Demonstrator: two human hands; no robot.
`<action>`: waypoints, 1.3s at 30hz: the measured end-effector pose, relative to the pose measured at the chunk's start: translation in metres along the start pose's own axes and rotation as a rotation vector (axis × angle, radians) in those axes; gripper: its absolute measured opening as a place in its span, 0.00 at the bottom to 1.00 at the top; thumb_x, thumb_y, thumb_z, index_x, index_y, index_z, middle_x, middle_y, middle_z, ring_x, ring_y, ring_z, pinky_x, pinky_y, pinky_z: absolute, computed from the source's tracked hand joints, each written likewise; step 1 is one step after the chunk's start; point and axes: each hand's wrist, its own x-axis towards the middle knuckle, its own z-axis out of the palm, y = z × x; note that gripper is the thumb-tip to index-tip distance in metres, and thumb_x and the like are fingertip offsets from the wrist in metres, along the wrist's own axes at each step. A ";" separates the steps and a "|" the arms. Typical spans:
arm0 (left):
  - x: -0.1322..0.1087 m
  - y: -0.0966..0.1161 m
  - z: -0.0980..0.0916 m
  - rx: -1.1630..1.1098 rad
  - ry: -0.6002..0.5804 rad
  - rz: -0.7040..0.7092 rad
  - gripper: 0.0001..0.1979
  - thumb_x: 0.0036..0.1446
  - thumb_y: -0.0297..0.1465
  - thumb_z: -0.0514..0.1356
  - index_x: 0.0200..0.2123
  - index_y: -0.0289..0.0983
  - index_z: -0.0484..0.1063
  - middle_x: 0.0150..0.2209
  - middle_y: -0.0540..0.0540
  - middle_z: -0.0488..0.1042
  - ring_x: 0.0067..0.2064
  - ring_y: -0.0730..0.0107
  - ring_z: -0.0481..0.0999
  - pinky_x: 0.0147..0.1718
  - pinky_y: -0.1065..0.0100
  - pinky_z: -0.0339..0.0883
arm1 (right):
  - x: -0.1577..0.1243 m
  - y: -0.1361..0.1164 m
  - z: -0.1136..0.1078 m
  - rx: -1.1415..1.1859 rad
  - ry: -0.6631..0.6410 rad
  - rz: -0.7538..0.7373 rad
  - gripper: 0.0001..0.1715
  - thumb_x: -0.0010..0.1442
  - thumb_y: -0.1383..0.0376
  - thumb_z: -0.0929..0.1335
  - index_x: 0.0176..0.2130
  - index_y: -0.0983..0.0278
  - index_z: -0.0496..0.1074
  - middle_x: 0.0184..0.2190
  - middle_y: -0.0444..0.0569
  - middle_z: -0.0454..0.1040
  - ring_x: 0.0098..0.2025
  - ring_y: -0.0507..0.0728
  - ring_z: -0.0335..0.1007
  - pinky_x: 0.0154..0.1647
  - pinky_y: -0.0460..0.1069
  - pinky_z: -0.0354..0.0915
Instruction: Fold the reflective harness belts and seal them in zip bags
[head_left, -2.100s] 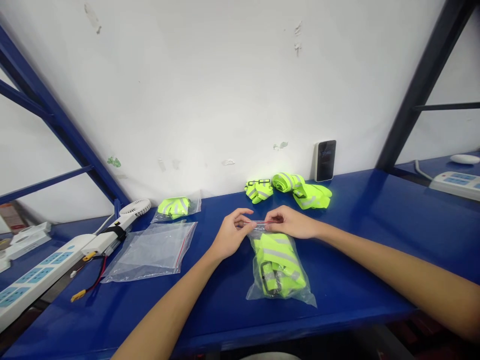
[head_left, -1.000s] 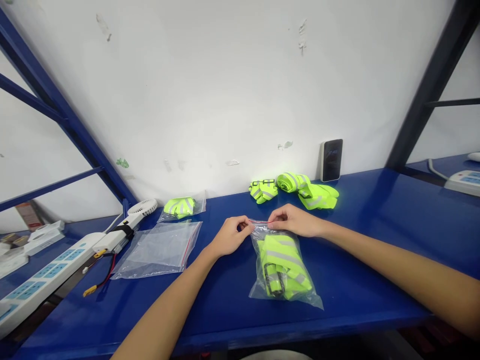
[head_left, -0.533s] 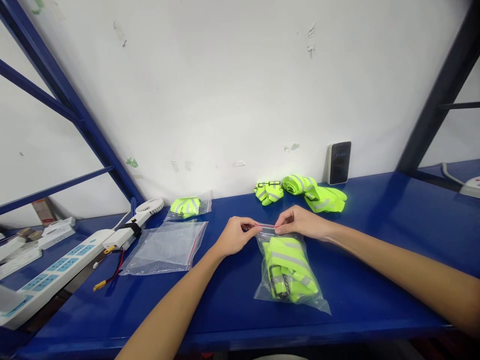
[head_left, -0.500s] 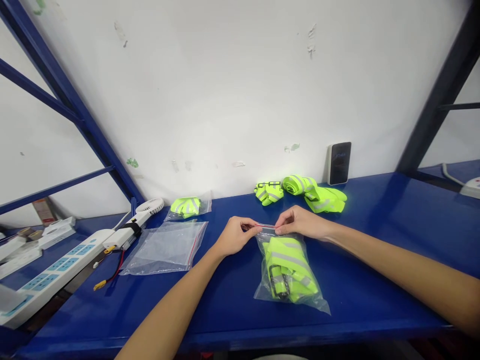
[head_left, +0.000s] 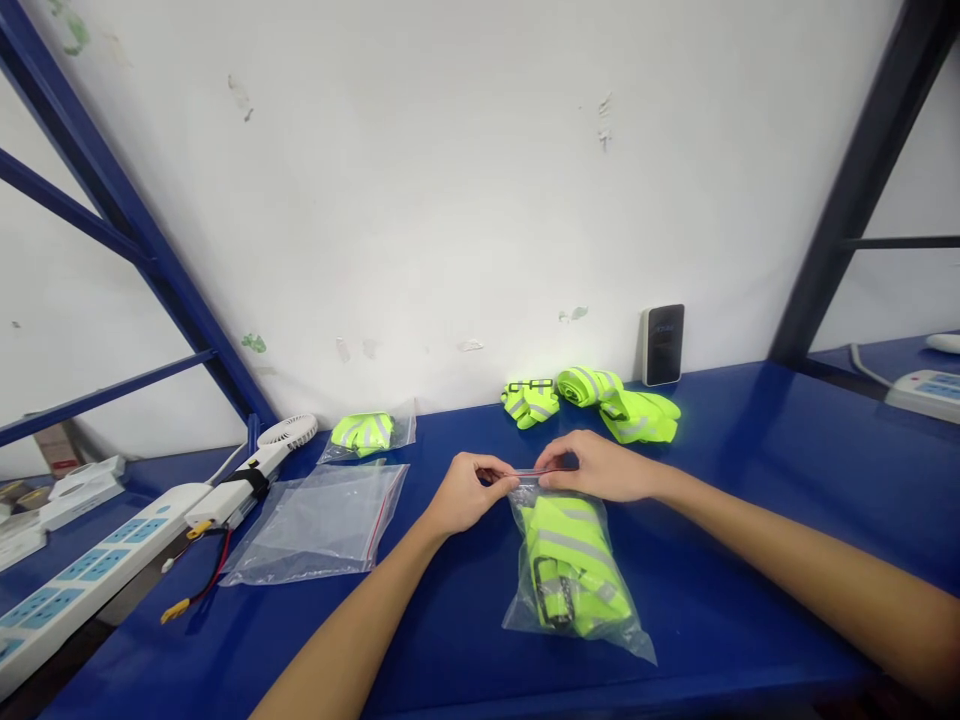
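Note:
A clear zip-lock bag (head_left: 517, 612) lies on the blue table, its zip strip toward the wall. Inside it is a folded neon-yellow reflective strap (head_left: 581, 565) with grey bands and a black buckle. My left hand (head_left: 472, 490) pinches the left end of the zip strip between thumb and fingers. At the strip's right part, my right hand (head_left: 596, 465) pinches too, its thumb close to the left one. Behind my right hand lie a bundled reflective strap (head_left: 530, 403) with a black buckle and a partly rolled reflective strap (head_left: 637, 413).
Flat clear zip-lock bags (head_left: 315, 525) lie left of my left hand; behind them is a bagged reflective strap (head_left: 364, 433). A white power strip (head_left: 105, 560), a small fan (head_left: 289, 432) and a yellow-ended cable (head_left: 176, 610) line the left edge. A black-faced device (head_left: 663, 345) leans against the wall.
My right hand has slid a little left along the zip strip, closer to my left hand. The whole view has shifted slightly, with things appearing lower.

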 end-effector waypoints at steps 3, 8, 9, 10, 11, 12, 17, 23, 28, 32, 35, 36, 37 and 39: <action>0.000 -0.002 0.000 -0.033 0.018 -0.014 0.11 0.53 0.36 0.65 0.32 0.32 0.80 0.31 0.43 0.80 0.32 0.67 0.76 0.33 0.70 0.68 | 0.005 -0.005 0.006 -0.006 -0.011 0.000 0.14 0.58 0.57 0.68 0.35 0.64 0.79 0.27 0.47 0.78 0.29 0.55 0.70 0.30 0.47 0.61; 0.001 -0.003 -0.001 -0.062 0.009 -0.004 0.11 0.53 0.35 0.65 0.31 0.31 0.78 0.28 0.43 0.78 0.29 0.71 0.73 0.31 0.72 0.66 | 0.011 -0.003 0.018 0.106 0.043 0.006 0.11 0.59 0.60 0.68 0.34 0.65 0.77 0.25 0.45 0.75 0.27 0.52 0.68 0.28 0.45 0.59; 0.002 -0.003 -0.001 -0.064 0.007 -0.001 0.10 0.53 0.34 0.64 0.31 0.31 0.78 0.28 0.44 0.78 0.29 0.71 0.73 0.31 0.72 0.66 | 0.012 -0.002 0.019 0.121 0.054 0.010 0.11 0.58 0.61 0.68 0.34 0.65 0.77 0.25 0.45 0.75 0.27 0.52 0.68 0.28 0.45 0.60; 0.003 -0.004 -0.002 -0.064 0.006 0.001 0.10 0.53 0.34 0.64 0.31 0.31 0.78 0.29 0.43 0.78 0.30 0.71 0.73 0.31 0.71 0.66 | 0.012 0.000 0.019 0.130 0.060 0.014 0.10 0.58 0.61 0.68 0.34 0.65 0.77 0.25 0.45 0.75 0.27 0.52 0.68 0.28 0.45 0.60; 0.003 -0.004 -0.002 -0.062 0.010 0.001 0.10 0.53 0.35 0.64 0.30 0.31 0.77 0.29 0.43 0.78 0.30 0.70 0.74 0.32 0.71 0.66 | 0.012 0.001 0.019 0.136 0.060 0.014 0.10 0.57 0.61 0.68 0.33 0.66 0.77 0.25 0.45 0.75 0.27 0.52 0.68 0.28 0.45 0.60; 0.004 -0.004 -0.003 -0.058 0.016 0.002 0.11 0.54 0.35 0.64 0.30 0.31 0.77 0.29 0.43 0.78 0.30 0.70 0.74 0.32 0.71 0.66 | 0.011 0.002 0.019 0.142 0.058 0.011 0.10 0.57 0.62 0.69 0.33 0.66 0.77 0.25 0.46 0.75 0.28 0.53 0.68 0.28 0.45 0.60; 0.005 -0.006 -0.003 -0.050 0.007 0.005 0.12 0.54 0.36 0.64 0.31 0.31 0.77 0.29 0.43 0.77 0.30 0.71 0.73 0.31 0.71 0.66 | 0.010 0.004 0.021 0.175 0.096 0.019 0.09 0.56 0.62 0.70 0.33 0.66 0.78 0.26 0.47 0.76 0.29 0.54 0.70 0.30 0.46 0.62; 0.006 -0.009 -0.006 -0.129 -0.029 -0.027 0.12 0.53 0.36 0.65 0.31 0.31 0.76 0.31 0.42 0.78 0.32 0.69 0.75 0.34 0.69 0.68 | 0.009 0.008 0.029 0.234 0.084 0.069 0.12 0.58 0.59 0.69 0.34 0.66 0.78 0.25 0.47 0.75 0.28 0.53 0.68 0.29 0.46 0.61; 0.007 -0.009 -0.006 -0.073 -0.053 -0.025 0.11 0.54 0.35 0.64 0.32 0.31 0.76 0.31 0.42 0.78 0.32 0.69 0.75 0.34 0.69 0.68 | 0.008 0.012 0.030 0.226 0.097 0.087 0.18 0.60 0.57 0.68 0.44 0.65 0.78 0.30 0.48 0.78 0.30 0.54 0.70 0.31 0.46 0.62; 0.005 -0.004 -0.004 0.024 -0.063 -0.001 0.10 0.56 0.34 0.62 0.33 0.32 0.76 0.31 0.43 0.78 0.32 0.70 0.74 0.34 0.70 0.67 | 0.005 0.012 0.029 0.195 0.101 0.111 0.16 0.60 0.58 0.68 0.40 0.65 0.80 0.31 0.49 0.79 0.31 0.55 0.71 0.31 0.47 0.62; 0.004 0.000 -0.004 0.081 -0.063 0.036 0.08 0.57 0.33 0.60 0.32 0.33 0.75 0.31 0.46 0.76 0.33 0.70 0.72 0.34 0.70 0.66 | 0.004 0.010 0.028 0.182 0.101 0.103 0.13 0.59 0.60 0.68 0.36 0.65 0.80 0.29 0.49 0.79 0.31 0.55 0.72 0.31 0.46 0.63; 0.003 0.002 -0.004 0.101 -0.069 0.053 0.08 0.57 0.32 0.60 0.32 0.33 0.74 0.30 0.47 0.75 0.32 0.71 0.71 0.34 0.70 0.65 | 0.004 0.010 0.028 0.177 0.102 0.098 0.13 0.59 0.60 0.68 0.36 0.65 0.79 0.28 0.48 0.79 0.31 0.55 0.72 0.31 0.46 0.63; 0.003 0.003 -0.004 0.123 -0.077 0.069 0.07 0.57 0.32 0.59 0.31 0.34 0.73 0.30 0.48 0.73 0.32 0.72 0.70 0.33 0.71 0.63 | 0.004 0.010 0.028 0.168 0.103 0.091 0.12 0.58 0.61 0.68 0.35 0.65 0.79 0.28 0.48 0.79 0.30 0.55 0.72 0.31 0.46 0.63; 0.002 0.005 -0.003 0.158 -0.096 0.085 0.06 0.57 0.30 0.58 0.29 0.34 0.70 0.28 0.50 0.70 0.31 0.73 0.68 0.32 0.72 0.61 | 0.004 0.010 0.029 0.148 0.103 0.069 0.11 0.59 0.61 0.68 0.34 0.65 0.78 0.27 0.47 0.78 0.30 0.54 0.72 0.30 0.46 0.63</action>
